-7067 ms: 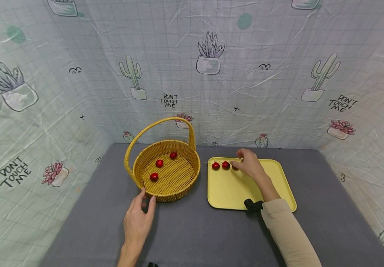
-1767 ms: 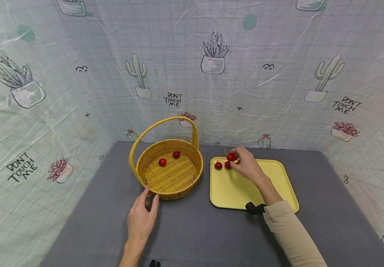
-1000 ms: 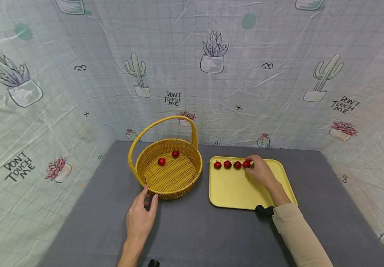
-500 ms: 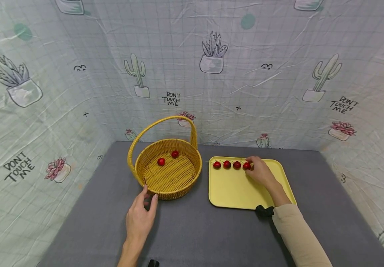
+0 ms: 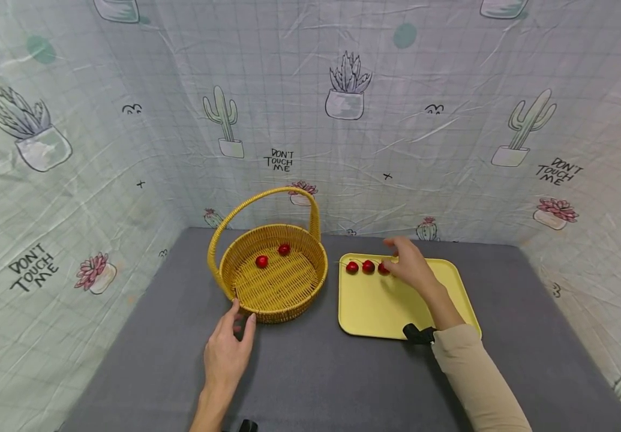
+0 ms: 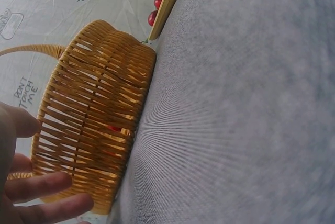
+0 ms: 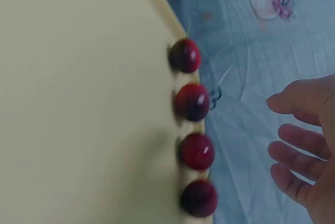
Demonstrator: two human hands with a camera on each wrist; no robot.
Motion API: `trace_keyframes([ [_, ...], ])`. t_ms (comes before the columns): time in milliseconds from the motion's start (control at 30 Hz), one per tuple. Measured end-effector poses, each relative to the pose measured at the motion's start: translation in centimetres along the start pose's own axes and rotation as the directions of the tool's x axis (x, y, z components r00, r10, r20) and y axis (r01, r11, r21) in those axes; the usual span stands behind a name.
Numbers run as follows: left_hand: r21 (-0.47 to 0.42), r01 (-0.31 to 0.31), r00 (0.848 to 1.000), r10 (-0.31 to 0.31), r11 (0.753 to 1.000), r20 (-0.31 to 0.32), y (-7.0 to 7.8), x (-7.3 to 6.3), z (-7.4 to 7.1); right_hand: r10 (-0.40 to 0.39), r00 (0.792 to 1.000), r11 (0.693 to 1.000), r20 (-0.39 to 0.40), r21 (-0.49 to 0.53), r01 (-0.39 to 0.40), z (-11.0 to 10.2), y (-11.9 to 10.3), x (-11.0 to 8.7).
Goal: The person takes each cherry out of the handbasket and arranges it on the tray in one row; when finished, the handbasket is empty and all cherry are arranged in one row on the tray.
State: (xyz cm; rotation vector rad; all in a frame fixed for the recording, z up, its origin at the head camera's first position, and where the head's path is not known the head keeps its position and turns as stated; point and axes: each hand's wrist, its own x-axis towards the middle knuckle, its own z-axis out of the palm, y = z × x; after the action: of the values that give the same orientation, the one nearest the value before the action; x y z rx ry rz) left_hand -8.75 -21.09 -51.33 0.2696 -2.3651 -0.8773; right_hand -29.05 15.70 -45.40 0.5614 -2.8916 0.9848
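My left hand [image 5: 227,353] is at the front left of a yellow wicker basket [image 5: 283,315], index finger and thumb spread right by its rim. In the left wrist view its fingers [image 6: 39,186] look loose beside the woven wall. Two red cherries, one nearer [image 5: 261,261] and one farther [image 5: 284,249], lie inside. Above the back of a yellow tray [image 5: 396,309], my right hand [image 5: 410,264] holds nothing, fingers relaxed and apart. Several stemmed cherries [image 7: 194,102] form a row along the tray's back edge; the head view hides the rightmost behind my hand.
The basket's tall arched handle [image 5: 256,201] rises over its left and back. A gap of grey tabletop [image 5: 326,360] separates basket and tray. Patterned cloth [image 5: 288,90] hangs behind the table and along both sides.
One cherry has gone from the basket to the right end of the tray's row. My right hand has let go of it and moved up and left. The left hand stays put.
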Motion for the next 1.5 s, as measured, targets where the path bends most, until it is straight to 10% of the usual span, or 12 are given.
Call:
trace_keyframes([
  [900,0.008,-0.027,1.000,0.027,1.000,-0.016,-0.1,-0.1,0.0,-0.253,0.961,0.965,0.109,0.095,0.243,5.9,-13.6,5.9],
  [1500,0.026,-0.015,1.000,0.015,1.000,-0.019,0.0,-0.1,-0.2,-0.169,0.954,0.985,0.246,0.080,0.154,11.9,-15.3,9.5],
])
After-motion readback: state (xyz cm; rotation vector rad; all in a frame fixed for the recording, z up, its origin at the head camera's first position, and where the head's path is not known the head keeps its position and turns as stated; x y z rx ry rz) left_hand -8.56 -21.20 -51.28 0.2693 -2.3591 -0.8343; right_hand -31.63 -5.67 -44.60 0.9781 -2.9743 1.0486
